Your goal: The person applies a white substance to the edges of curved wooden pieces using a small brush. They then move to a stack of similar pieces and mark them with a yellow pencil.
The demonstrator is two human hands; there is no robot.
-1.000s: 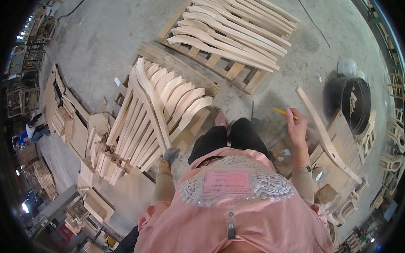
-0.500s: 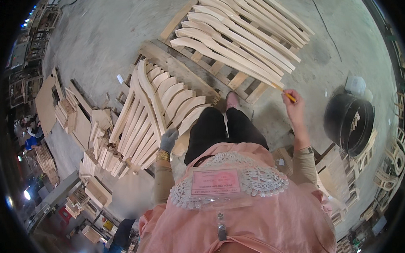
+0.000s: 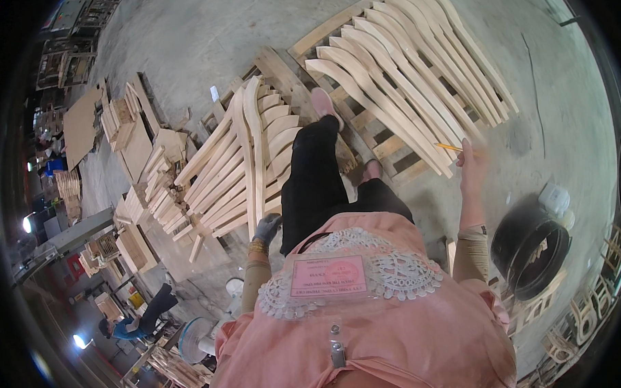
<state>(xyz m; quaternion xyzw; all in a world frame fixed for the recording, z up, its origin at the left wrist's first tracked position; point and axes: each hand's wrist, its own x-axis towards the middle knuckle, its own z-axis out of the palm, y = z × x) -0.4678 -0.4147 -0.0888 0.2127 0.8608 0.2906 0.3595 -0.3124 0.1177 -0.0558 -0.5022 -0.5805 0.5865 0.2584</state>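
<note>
My right hand [image 3: 471, 162] is closed around a yellow pencil [image 3: 450, 147]. The pencil's tip points left, over the near ends of a row of long, curved wooden pieces [image 3: 382, 99]; whether it touches them I cannot tell. These pieces lie side by side on a pallet [image 3: 391, 146] ahead of me to the right. My left hand [image 3: 266, 228], in a grey glove, is low beside my leg. Next to it is the near end of a long curved wooden piece [image 3: 258, 151] lying on a second stack [image 3: 225, 187]. Its fingers are too unclear to show a grip.
Wood offcuts and boards [image 3: 155, 155] lie on the floor to the left. A black drum [image 3: 530, 248] stands at the right, with curved wooden frames [image 3: 585, 314] beyond it. A fan [image 3: 196, 340] and another person [image 3: 137, 323] are at the lower left.
One of my feet has stepped forward between the two stacks, and the view has turned. My right hand still has the pencil, now angled more sideways. My left hand has stayed beside the left stack.
</note>
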